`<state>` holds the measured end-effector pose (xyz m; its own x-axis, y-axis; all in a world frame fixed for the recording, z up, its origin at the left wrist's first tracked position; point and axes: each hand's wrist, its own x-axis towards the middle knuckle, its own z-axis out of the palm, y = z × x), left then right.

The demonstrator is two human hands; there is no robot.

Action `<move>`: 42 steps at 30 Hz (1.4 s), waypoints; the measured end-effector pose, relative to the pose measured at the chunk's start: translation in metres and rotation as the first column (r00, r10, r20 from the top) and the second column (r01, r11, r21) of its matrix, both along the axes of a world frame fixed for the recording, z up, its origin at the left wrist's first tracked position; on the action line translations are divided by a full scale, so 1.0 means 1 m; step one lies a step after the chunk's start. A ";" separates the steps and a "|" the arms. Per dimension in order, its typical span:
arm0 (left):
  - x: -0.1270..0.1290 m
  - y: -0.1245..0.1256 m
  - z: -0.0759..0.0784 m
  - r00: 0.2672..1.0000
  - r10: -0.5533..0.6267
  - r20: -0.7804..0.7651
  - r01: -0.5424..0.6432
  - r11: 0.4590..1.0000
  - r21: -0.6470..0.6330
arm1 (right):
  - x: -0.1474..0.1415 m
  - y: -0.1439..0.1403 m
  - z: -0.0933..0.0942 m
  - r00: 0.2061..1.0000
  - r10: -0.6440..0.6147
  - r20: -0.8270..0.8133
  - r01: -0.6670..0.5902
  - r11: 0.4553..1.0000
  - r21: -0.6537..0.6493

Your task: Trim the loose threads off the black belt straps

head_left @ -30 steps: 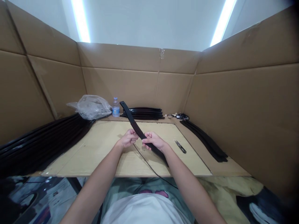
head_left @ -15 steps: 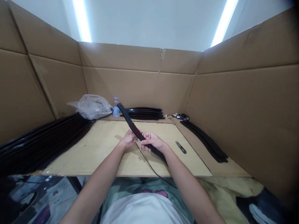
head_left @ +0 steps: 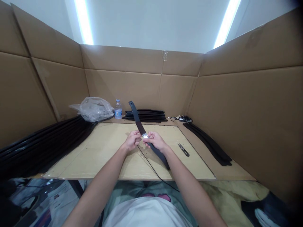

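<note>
Both of my hands meet at the middle of the long black strip (head_left: 137,119), which rises slanted above the wooden board (head_left: 99,148). My left hand (head_left: 132,141) pinches it from one side and my right hand (head_left: 156,142) is closed around it on the other, beside a pale glint (a label or clip, I cannot tell). I judge that steady, even tension and fingertips close together serve best. The snips (head_left: 183,149) lie right of the strip.
</note>
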<state>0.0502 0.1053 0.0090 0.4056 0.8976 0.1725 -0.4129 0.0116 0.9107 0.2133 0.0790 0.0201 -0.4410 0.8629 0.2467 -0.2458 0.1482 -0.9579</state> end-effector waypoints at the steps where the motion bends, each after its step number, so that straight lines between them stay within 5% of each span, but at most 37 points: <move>1: 0.000 -0.001 0.001 1.000 -0.004 -0.001 0.004 1.000 0.001 | 0.000 0.000 0.000 1.000 -0.008 -0.011 0.008 1.000 0.000; 22: 0.005 0.005 -0.006 0.998 0.030 -0.054 -0.030 1.000 0.002 | -0.001 0.001 -0.001 0.999 0.022 -0.024 -0.023 1.000 -0.007; 42: 0.000 -0.001 0.002 0.999 -0.025 -0.043 0.025 1.000 -0.005 | -0.001 0.003 0.002 0.993 -0.090 -0.082 0.085 0.994 -0.063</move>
